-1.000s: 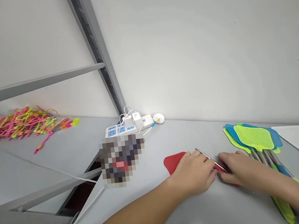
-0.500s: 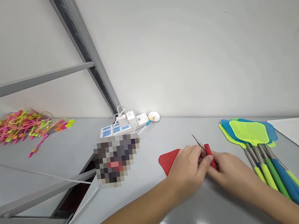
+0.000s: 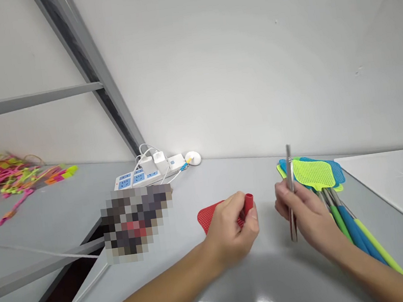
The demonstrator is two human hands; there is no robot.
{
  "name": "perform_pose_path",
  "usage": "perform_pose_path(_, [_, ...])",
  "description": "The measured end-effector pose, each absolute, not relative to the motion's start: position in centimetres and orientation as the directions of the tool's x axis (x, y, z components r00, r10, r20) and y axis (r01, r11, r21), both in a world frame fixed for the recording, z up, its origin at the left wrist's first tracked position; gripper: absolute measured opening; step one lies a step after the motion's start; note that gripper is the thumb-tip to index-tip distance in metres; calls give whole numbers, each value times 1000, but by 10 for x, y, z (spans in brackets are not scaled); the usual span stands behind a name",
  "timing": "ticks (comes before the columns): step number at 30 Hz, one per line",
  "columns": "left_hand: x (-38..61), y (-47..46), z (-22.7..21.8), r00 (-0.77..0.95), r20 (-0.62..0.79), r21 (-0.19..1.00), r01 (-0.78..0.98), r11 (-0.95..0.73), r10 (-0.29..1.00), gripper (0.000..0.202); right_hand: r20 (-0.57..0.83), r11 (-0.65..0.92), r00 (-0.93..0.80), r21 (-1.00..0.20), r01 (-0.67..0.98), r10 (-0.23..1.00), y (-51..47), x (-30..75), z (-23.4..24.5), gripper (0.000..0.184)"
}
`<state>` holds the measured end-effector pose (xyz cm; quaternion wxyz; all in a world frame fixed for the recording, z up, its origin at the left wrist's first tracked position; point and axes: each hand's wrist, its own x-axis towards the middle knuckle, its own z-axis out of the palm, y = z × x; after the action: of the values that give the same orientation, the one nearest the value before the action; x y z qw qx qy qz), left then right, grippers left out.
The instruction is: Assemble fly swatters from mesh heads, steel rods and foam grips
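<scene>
Holding a red tube [image 3: 248,204] and a metal rod [image 3: 289,174] — the two well apart.
At 6 o'clock in the view, the left hand [image 3: 231,229] is clenched round the red tube, one end showing above the fist; at 4 o'clock, the right hand [image 3: 301,204] grasps the metal rod, nearly upright. A red swatter head [image 3: 209,216] shows at 10 o'clock of the left hand, partly hidden by it — any join to the tube cannot be told. Blue, green and yellow swatters [image 3: 314,175] lie on the table [image 3: 240,175], heads at 1 o'clock of the right hand.
</scene>
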<state>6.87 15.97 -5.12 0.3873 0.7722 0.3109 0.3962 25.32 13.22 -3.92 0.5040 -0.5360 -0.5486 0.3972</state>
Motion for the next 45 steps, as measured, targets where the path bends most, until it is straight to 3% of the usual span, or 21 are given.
perform_pose_path(4, [72, 158, -53, 613, 325, 749, 298, -591, 720, 7, 269, 306, 234, -942, -140, 934, 130, 253, -37, 31])
perform_pose_path(8, [74, 156, -49, 670, 300, 605, 416, -678, 679, 12, 417, 480, 309, -862, -164, 855, 128, 252, -34, 24])
perform_pose_path(12, [72, 159, -46, 683, 262, 555, 471, -686, 681, 17, 501, 573, 357, -809, -132, 789, 127, 252, -32, 23])
perform_pose_path(18, [69, 164, -51, 706, 271, 573, 428, -699, 654, 18, 450, 488, 266, -868, -96, 852, 126, 248, -41, 19])
perform_pose_path(28, [65, 164, -58, 641, 433, 583, 337, -739, 634, 15, 403, 426, 180, -899, -108, 897, 127, 248, -38, 20])
perform_pose_path(37, [63, 167, -55, 585, 473, 559, 379, -737, 659, 16, 378, 380, 120, -925, 10, 918, 136, 261, -31, 21])
perform_pose_path(42, [63, 169, -53, 602, 481, 538, 371, -757, 637, 18, 330, 330, -19, -940, 91, 944, 139, 278, -21, 17])
perform_pose_path(45, [64, 168, -54, 611, 514, 510, 346, -787, 602, 18, 269, 302, -195, -939, 163, 943, 137, 278, -16, 14])
